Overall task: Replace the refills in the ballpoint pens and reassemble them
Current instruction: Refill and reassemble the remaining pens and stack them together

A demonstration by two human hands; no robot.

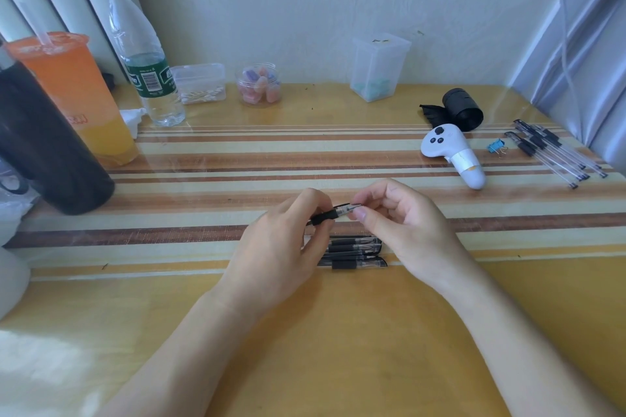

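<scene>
As left hand (277, 244) grips the pen (333, 213), right hand (403, 223) hides its tip.

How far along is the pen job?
Several capped pens lie whole under the hands; whether refilled, I cannot tell. One pen is in hand: left hand grips it, right hand pinches its tip. What look like refills lie far right.

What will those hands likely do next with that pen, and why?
Probably twist the tip end loose: the left hand grips the pen by its black sleeve while the right hand pinches its clear tip end.
</scene>
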